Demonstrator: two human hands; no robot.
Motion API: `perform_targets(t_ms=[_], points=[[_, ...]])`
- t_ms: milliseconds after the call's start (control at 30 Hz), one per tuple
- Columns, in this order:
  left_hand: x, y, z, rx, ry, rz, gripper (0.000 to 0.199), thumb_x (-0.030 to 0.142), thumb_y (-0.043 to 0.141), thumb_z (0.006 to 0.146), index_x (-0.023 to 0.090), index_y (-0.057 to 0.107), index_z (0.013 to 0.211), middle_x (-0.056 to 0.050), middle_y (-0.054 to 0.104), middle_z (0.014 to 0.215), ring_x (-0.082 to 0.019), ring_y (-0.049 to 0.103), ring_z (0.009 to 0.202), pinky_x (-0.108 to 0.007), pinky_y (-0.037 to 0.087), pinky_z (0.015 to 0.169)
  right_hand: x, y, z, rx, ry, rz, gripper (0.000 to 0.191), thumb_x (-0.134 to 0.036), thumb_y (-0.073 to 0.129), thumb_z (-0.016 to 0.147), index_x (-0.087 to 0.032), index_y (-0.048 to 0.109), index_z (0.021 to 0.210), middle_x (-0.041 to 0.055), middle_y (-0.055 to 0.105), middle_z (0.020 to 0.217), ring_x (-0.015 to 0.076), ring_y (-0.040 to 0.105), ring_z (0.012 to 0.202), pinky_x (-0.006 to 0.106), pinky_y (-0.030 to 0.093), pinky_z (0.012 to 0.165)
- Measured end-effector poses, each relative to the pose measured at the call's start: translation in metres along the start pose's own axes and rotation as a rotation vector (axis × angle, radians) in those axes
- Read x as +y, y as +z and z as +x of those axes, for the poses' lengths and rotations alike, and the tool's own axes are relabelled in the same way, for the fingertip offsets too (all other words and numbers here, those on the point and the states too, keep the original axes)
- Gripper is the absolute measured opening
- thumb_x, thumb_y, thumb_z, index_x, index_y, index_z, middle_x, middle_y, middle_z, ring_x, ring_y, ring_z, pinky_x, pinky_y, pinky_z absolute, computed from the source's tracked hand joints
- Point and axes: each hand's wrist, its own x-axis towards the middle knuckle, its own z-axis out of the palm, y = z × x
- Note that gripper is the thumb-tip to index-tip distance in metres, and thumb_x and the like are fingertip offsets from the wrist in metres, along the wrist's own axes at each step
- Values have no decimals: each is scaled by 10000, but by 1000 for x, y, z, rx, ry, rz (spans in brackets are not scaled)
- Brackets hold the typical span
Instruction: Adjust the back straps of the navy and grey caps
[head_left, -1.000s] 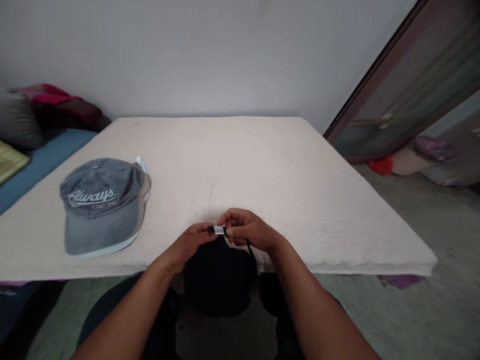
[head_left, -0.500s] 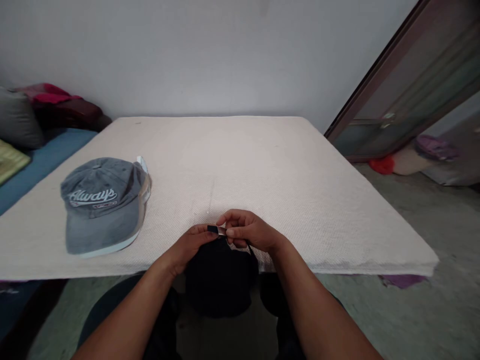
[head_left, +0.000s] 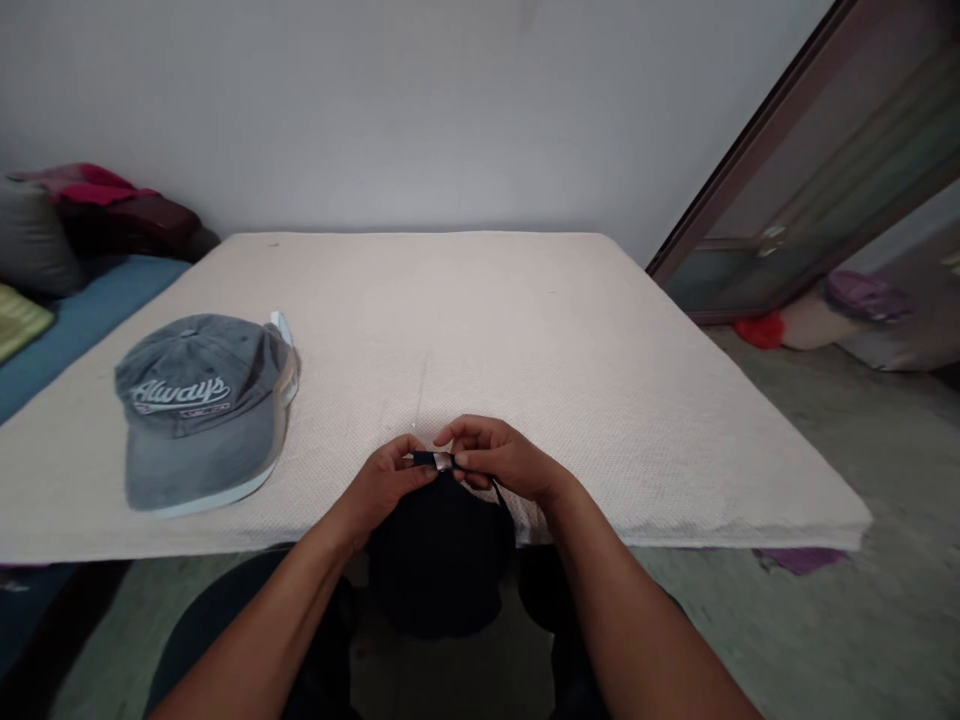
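A black cap (head_left: 439, 570) hangs at the table's front edge, over my lap. Its dark strap carries a shiny metal buckle (head_left: 443, 461), which sits between my two hands. My left hand (head_left: 382, 485) pinches the strap just left of the buckle, thumb in front and fingers behind. With thumb and forefinger, my right hand (head_left: 502, 458) grips the strap at the buckle's right side. To the left, a grey cap (head_left: 199, 400) with "Always" in white letters rests on the table, brim toward me; other pale caps seem stacked under it.
The table (head_left: 465, 310) has a cream textured cover and stands against a pale wall. Cushions and a blue surface (head_left: 112, 300) lie at the left. On the right are a dark-framed door (head_left: 750, 230) and red and purple items on the floor.
The left fingers have shifted slightly along the strap, and the buckle now faces me more fully. The right hand has barely moved. The whole view has drifted a little.
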Motion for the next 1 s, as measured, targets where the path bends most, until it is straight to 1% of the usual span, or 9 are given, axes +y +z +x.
perform_targets(t_ms=[133, 233, 367, 500, 633, 733, 833, 933, 1000], points=[[0, 2, -2, -60, 25, -38, 260, 280, 719, 700, 199, 520, 846, 18, 653, 753, -128, 595, 647, -235, 392, 617, 0, 0, 1, -14, -3, -2, 219, -208, 577, 803, -161, 582, 1017, -54, 520, 604, 44, 414, 447, 169, 295, 413], [1, 2, -2, -71, 56, -49, 247, 258, 700, 724, 218, 509, 876, 19, 666, 801, -141, 617, 714, -249, 409, 662, 2, 0, 2, -23, -6, 2, 216, -206, 586, 798, -159, 585, 1008, -61, 504, 587, 44, 409, 444, 170, 297, 412], [0, 0, -1, -41, 99, -16, 202, 218, 702, 711, 196, 515, 784, 42, 629, 736, -105, 574, 662, -218, 388, 633, 5, -1, 3, -12, 9, 11, 229, -191, 607, 776, -159, 583, 1001, -51, 535, 620, 37, 394, 438, 169, 295, 409], [0, 2, -2, -54, 34, 33, 219, 266, 712, 697, 179, 557, 825, 14, 630, 753, -107, 546, 640, -213, 382, 598, 5, 0, 4, -24, 23, 9, 241, -213, 626, 767, -159, 584, 997, -55, 529, 608, 35, 387, 439, 169, 297, 421], [0, 5, -4, -23, -3, -1, 217, 362, 661, 748, 176, 551, 777, 48, 545, 611, -69, 444, 502, -185, 305, 493, 4, 3, 5, -25, 34, 15, 255, -239, 635, 765, -160, 580, 1000, -45, 555, 627, 36, 389, 438, 171, 303, 422], [-1, 3, -2, 26, -8, -30, 215, 351, 672, 732, 177, 548, 742, 60, 511, 563, -65, 425, 474, -182, 295, 477, 4, 3, 3, 11, 42, 4, 253, -265, 619, 786, -165, 566, 1012, -35, 572, 647, 47, 437, 453, 176, 337, 438], [-1, -2, -1, 88, 1, -51, 210, 349, 681, 715, 184, 557, 754, 64, 505, 547, -76, 437, 461, -191, 310, 470, 5, 1, -1, 64, 130, -23, 190, -324, 567, 831, -157, 568, 921, -15, 585, 662, 58, 477, 459, 183, 357, 437], [-1, -3, -1, 113, 13, -50, 241, 349, 713, 677, 187, 566, 778, 48, 551, 593, -95, 481, 494, -207, 345, 491, 5, -1, -4, 49, 195, -3, 201, -335, 570, 829, -147, 554, 761, -23, 551, 612, 41, 426, 420, 169, 298, 400], [-1, -2, -2, 92, 25, -41, 264, 324, 745, 639, 183, 566, 773, 32, 586, 650, -109, 519, 547, -220, 375, 533, 6, -1, -4, 37, 197, 52, 199, -318, 608, 799, -148, 542, 720, -41, 512, 577, 32, 381, 408, 164, 249, 379]])
